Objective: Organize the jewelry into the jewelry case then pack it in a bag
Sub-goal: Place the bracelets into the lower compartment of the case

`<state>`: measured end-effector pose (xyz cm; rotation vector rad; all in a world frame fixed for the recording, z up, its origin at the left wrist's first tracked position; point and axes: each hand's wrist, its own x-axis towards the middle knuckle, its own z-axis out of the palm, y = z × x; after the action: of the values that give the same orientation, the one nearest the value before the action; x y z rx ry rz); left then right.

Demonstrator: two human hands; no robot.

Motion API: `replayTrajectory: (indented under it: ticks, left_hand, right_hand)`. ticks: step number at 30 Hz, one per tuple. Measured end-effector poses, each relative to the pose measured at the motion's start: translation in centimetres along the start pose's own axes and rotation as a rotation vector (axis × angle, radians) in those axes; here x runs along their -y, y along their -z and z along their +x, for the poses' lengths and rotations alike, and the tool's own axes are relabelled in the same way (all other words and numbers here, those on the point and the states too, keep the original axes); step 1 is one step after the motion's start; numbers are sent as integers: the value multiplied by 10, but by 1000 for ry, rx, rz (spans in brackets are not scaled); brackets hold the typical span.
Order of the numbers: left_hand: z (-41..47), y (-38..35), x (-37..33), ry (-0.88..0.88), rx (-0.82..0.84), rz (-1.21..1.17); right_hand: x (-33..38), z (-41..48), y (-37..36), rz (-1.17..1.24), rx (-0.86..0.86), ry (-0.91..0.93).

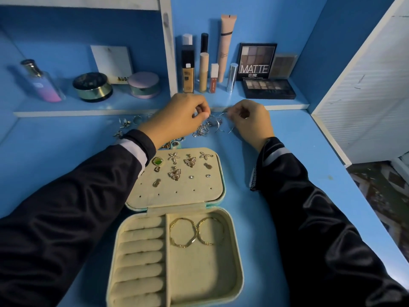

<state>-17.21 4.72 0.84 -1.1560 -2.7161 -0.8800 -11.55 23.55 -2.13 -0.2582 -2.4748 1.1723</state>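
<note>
Hands busy at the far side of a blue desk [287, 173]: left hand [177, 116] and right hand [250, 120], fingers curled, each pinch at silver hoops [218, 122] tangled w/ a chain [200, 130], just beyond the open jewelry case [199, 273]. Lid panel carries earrings [190, 161]; two gold bangles [183, 232] lie in the big compartment; ring rolls [141, 244] bare. Sorting looks approx. halfway; no bag in view. Next move prob. calls for teasing one hoop free, then carrying it to the case w/o dragging the chain.

Home vanity (cosmetics [257, 60] on shelf [155, 107])
</note>
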Motion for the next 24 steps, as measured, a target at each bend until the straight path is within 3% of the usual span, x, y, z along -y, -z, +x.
replayTrajectory:
  ticks: [6, 13, 24]
  left_hand:
    - [-19, 8, -11, 6, -111, -16]
    - [-46, 13, -25, 14, -108, -70]
    - [-113, 36, -57, 57, 63, -152]
  right_hand:
    - [2, -19, 3, 66, -135, 29]
    - [11, -48, 12, 238, -196, -30]
    - [31, -102, 30, 397, -117, -54]
